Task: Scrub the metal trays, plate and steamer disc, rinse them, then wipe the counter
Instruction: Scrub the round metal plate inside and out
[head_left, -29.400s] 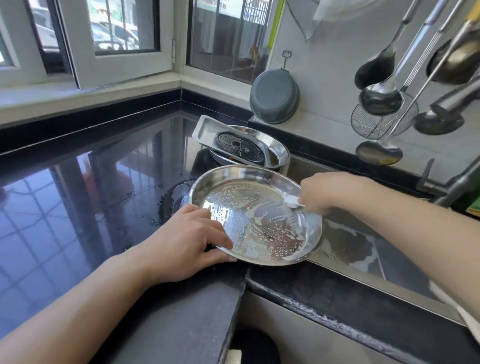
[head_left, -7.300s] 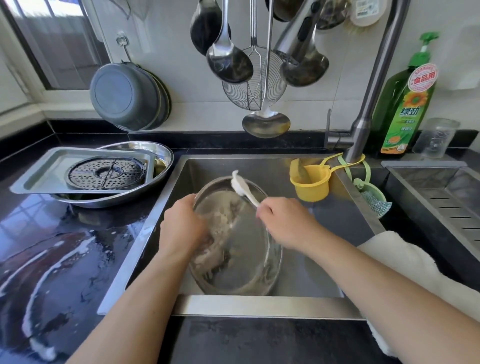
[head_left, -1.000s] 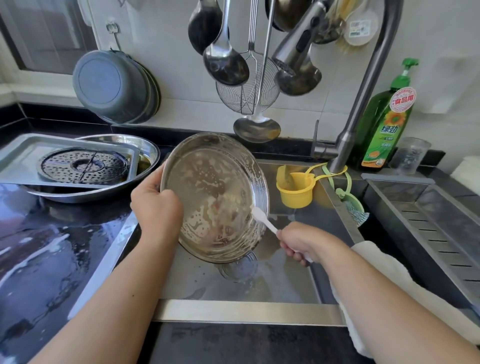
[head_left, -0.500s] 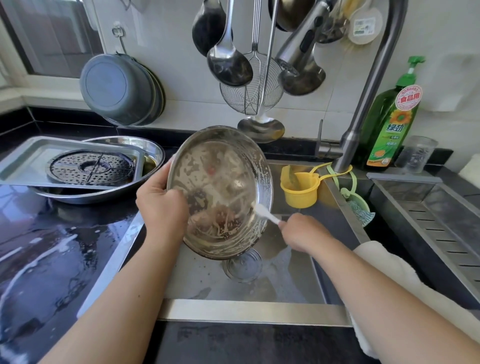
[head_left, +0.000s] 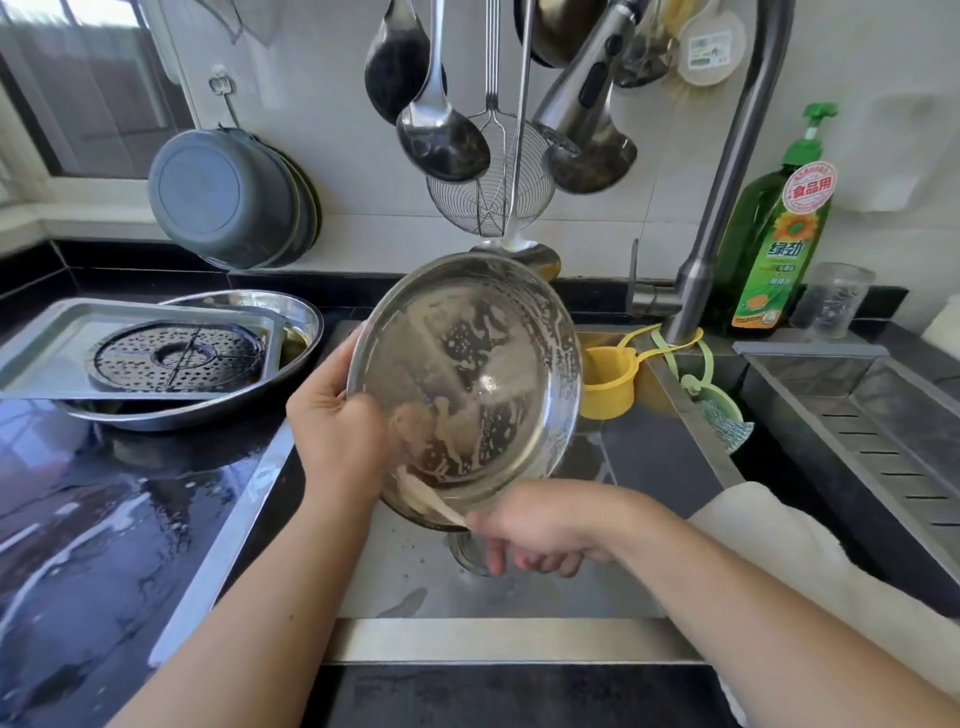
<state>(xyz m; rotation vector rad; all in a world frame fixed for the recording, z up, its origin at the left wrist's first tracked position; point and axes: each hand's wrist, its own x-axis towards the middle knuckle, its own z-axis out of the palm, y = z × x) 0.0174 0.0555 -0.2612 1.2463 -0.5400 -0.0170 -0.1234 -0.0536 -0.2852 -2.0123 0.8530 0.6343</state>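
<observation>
My left hand (head_left: 337, 431) grips the left rim of a round metal plate (head_left: 467, 379), held tilted upright above the sink (head_left: 519, 592), its underside streaked with soap suds. My right hand (head_left: 540, 525) holds a white brush (head_left: 428, 499) whose head presses on the plate's lower edge. On the wet black counter (head_left: 104, 545) to the left, a perforated steamer disc (head_left: 176, 356) lies in a rectangular metal tray (head_left: 52, 343), which rests on an oval metal tray (head_left: 296, 317).
A tall faucet (head_left: 727, 182) rises right of the sink, with a green soap bottle (head_left: 779, 249) beside it. Ladles and a wire skimmer (head_left: 488, 182) hang above. A yellow cup (head_left: 608, 382) hangs at the sink's back; a white towel (head_left: 769, 556) lies at right.
My right hand has swept the brush from the plate's right edge down to its lower left edge. The plate has tipped a little more upright in my left hand.
</observation>
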